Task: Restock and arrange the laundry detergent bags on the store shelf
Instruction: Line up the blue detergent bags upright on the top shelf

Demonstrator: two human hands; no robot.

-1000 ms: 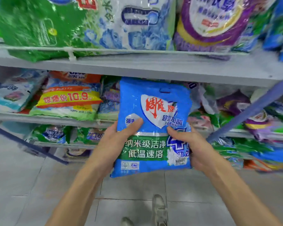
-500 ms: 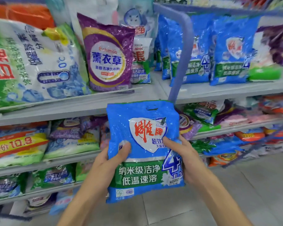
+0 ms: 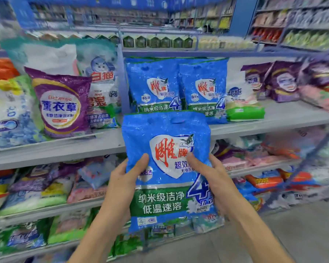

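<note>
store shelving fills the view, tier on tier of detergent packs. on the upper shelf [image 3: 277, 114], at twelve o'clock from the hands, a shelved blue bag [image 3: 154, 86] and its twin [image 3: 203, 88] stand upright side by side, with a purple bag [image 3: 61, 105] at ten o'clock. a third blue detergent bag [image 3: 165, 130] hangs in mid-air before the shelf edge, not yet placed. the left hand [image 3: 122, 184] and right hand [image 3: 217, 181] clamp its side edges, thumbs on the front, fingers hidden behind. it is upright, long axis running six to twelve o'clock, handle slot up, printed face toward the camera. by my judgement the row is begun and this bag remains to be set in.
</note>
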